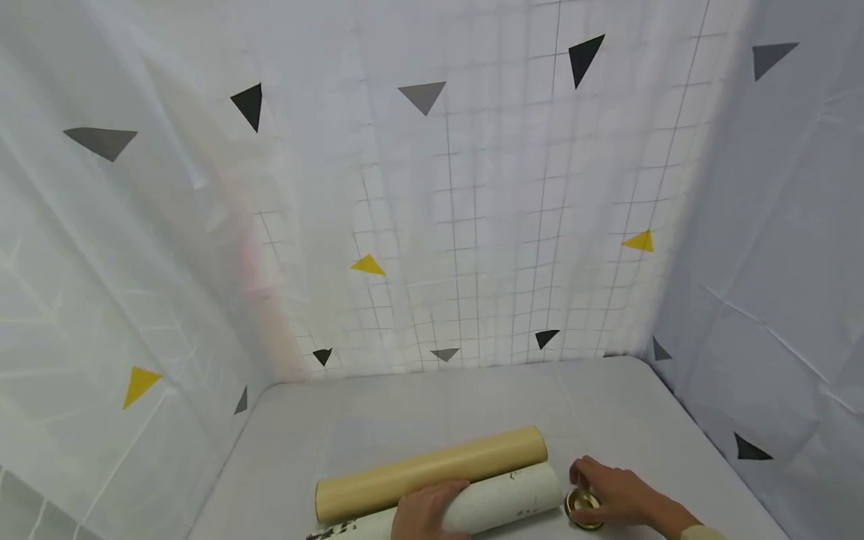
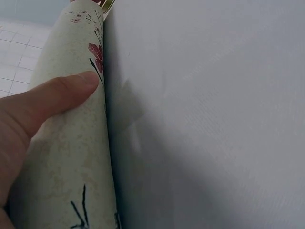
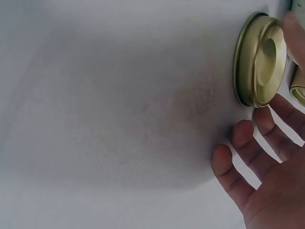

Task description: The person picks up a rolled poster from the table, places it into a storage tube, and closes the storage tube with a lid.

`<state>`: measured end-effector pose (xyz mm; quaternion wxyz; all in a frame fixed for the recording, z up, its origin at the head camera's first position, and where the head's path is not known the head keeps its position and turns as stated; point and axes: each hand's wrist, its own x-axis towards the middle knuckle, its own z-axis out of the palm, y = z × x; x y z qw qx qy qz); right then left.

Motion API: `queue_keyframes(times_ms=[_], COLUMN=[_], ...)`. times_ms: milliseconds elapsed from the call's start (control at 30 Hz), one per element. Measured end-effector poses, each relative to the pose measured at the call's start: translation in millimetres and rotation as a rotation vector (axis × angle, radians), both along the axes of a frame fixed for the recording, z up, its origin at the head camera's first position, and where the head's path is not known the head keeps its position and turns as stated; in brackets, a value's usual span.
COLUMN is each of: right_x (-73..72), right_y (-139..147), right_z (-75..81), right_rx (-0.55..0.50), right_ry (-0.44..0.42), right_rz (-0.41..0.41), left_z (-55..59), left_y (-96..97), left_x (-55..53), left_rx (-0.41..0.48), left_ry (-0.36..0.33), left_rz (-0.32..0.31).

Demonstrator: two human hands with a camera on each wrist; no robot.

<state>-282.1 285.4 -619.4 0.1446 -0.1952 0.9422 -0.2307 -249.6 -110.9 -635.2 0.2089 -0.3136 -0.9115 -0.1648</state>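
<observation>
A white cardboard tube (image 1: 502,499) with a printed flower pattern lies slantwise at the table's front. My left hand (image 1: 427,511) grips it near the middle; in the left wrist view the thumb (image 2: 71,93) lies along its side, while the other fingers are hidden. Just off the tube's right end, my right hand (image 1: 617,495) holds a round gold metal lid (image 1: 583,510) between thumb and fingers. In the right wrist view the lid (image 3: 267,62) is tipped on edge, its recessed face toward the tube, with fingertips (image 3: 262,117) at its lower rim.
Behind the white tube lies a tan cardboard tube (image 1: 432,469), roughly parallel and close against it. The pale table (image 1: 405,405) ends at white sheet walls (image 1: 472,225) at the back and both sides, marked with black, grey and yellow triangles.
</observation>
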Motion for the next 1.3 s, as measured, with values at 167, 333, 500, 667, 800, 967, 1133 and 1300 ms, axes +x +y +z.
queue_keyframes(times_ms=[167,333,500,667,800,967,1133,1300], right_x=[1.7,-0.8,-4.3,-4.7,-2.0,0.3,-0.8,0.4], right_y=[0.9,-0.4,-1.5,-2.6,-3.5,-4.1,-4.8,-5.4], right_z=[-1.2,1.9,4.0,-0.6,-4.6,-6.8,-9.5,-10.6], right_rx=[-0.015,-0.037,-0.035,0.02,0.061,0.013,-0.093,-0.151], right_ry=[0.034,0.076,0.133,0.202,0.272,0.277,0.295,0.318], right_rz=[0.038,0.068,0.114,0.11,0.078,0.05,0.093,0.114], left_z=[0.5,3.8,7.7,8.3,8.1,8.2,5.1,2.4], left_y=[-1.4,-0.4,0.4,-0.4,-1.1,-0.9,-1.0,-1.1], left_x=[0.4,0.7,0.2,1.4,2.4,3.2,1.5,-0.9], left_rx=[0.01,0.02,0.016,0.007,0.008,0.008,-0.014,-0.029], left_ry=[-0.015,-0.066,-0.102,-0.082,-0.077,-0.101,-0.091,-0.096], left_rz=[-0.006,-0.006,0.0,-0.005,-0.015,-0.012,-0.003,0.0])
